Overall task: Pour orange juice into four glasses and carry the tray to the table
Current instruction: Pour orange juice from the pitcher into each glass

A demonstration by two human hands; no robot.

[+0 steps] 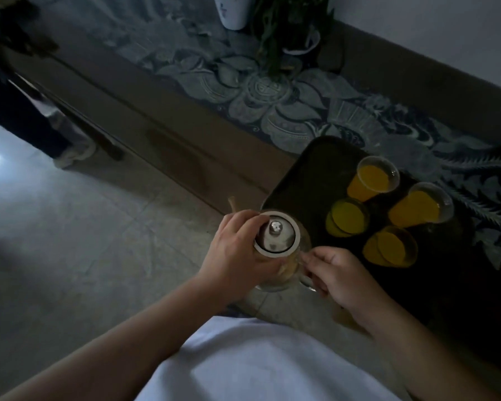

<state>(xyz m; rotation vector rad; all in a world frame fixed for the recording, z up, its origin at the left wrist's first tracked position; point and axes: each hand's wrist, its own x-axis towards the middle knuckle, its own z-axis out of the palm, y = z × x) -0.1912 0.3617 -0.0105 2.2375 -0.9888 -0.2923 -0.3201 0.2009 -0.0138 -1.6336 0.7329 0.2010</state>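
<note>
Both hands grip one glass pitcher [275,256]: left hand [237,253] wraps its lidded body, right hand [342,276] closes round the handle. Four juice-filled glasses [373,180] stand on one dark tray [295,180] beside it.

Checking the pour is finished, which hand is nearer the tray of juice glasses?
Right. The right hand holds the pitcher handle at the tray edge; the left hand grips the pitcher's far side.

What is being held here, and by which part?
The glass pitcher: left hand wraps its upper body beside the lid; right hand grips the handle.
</note>
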